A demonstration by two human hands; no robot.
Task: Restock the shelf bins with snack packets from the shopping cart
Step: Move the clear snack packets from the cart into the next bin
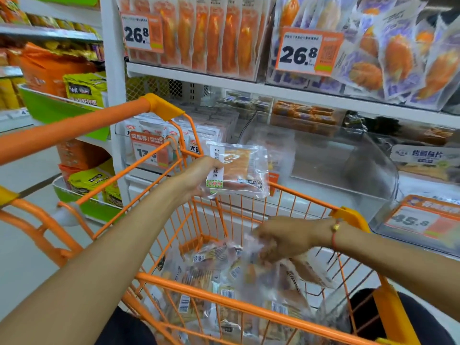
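My left hand grips a clear snack packet with an orange strip inside, held upright above the far rim of the orange shopping cart. Lower down, my right hand reaches into the cart and grasps another clear packet from the heap of several packets on the cart floor; motion blur hides the fingers' exact hold. Behind the cart stands a clear plastic shelf bin, which looks almost empty.
White shelving faces me, with hanging orange packets and price tags above. More bins sit to the right. A side shelf with green and orange bags lies left. The cart's upper handle crosses the left.
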